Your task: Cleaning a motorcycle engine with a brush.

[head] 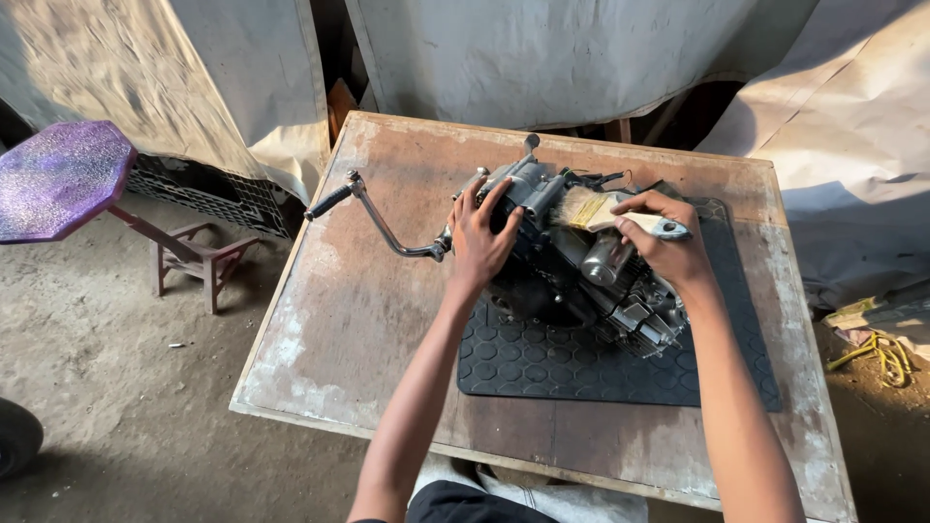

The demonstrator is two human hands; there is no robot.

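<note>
- Kick lever (373,215) juts out left of the engine (572,261).
- Left hand (481,237) presses fingers spread on the engine's left side.
- Engine sits on the black mat (542,363), mid-counter (339,320).
- Right hand (668,247), grip clamped around the paintbrush (610,215), bristles pointing left onto the engine top.

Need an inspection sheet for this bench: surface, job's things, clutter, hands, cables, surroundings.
Surface: worn wooden table, stained; black studded rubber mat on its right part.
Job's things: small engine on the mat, kick lever sticking out to the left; paintbrush, bristles on the engine.
Clutter: nothing seen on the table.
Hands: left hand flat on the engine; right hand grips the paintbrush.
Cables: yellow cord on the ground, right.
Surroundings: dirt floor, pale tarps behind, purple octagonal stool on the left.
</note>
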